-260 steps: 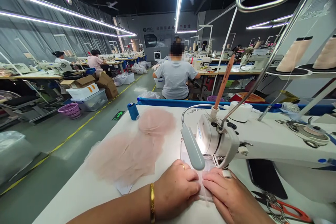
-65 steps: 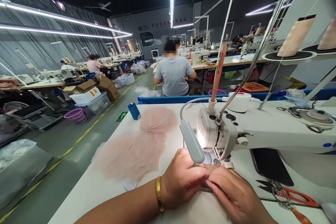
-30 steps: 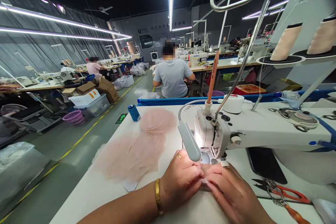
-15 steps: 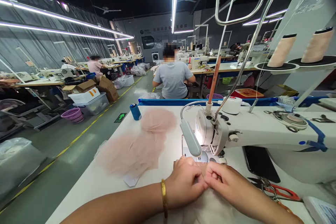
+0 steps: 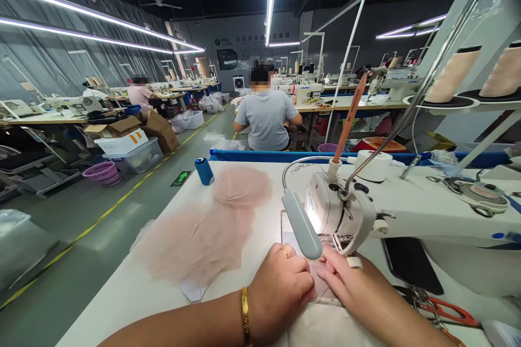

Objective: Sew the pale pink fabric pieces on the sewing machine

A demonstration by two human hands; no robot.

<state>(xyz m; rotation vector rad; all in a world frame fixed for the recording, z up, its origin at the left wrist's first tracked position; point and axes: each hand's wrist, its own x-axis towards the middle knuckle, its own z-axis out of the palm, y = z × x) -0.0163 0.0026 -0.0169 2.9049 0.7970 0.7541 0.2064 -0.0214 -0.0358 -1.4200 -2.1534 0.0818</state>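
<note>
My left hand [image 5: 279, 282], with a gold ring and bracelet, is closed on a piece of thin pink fabric [image 5: 325, 293] in front of the sewing machine [image 5: 321, 203]. My right hand [image 5: 345, 276] pinches the same fabric close to the needle area, its fingertips partly hidden by the grey lamp [image 5: 302, 225]. Cream cloth [image 5: 325, 325] hangs toward me below the hands. Left of them on the white table lies a pile of sheer pink fabric pieces [image 5: 203, 244], with a blue thread spool [image 5: 203, 171] behind it.
A black phone [image 5: 412, 265] and red-handled snips [image 5: 451, 312] lie under the machine arm on the right. Thread cones [image 5: 451, 76] stand on a rack. A co-worker [image 5: 264, 116] sits ahead with their back to me. Boxes [image 5: 126, 143] and a purple basket [image 5: 102, 173] stand on the left floor.
My hands have moved a little apart; the right one has shifted forward and right, beside the presser foot area. More of the pink fabric shows between them. The view has tilted slightly.
</note>
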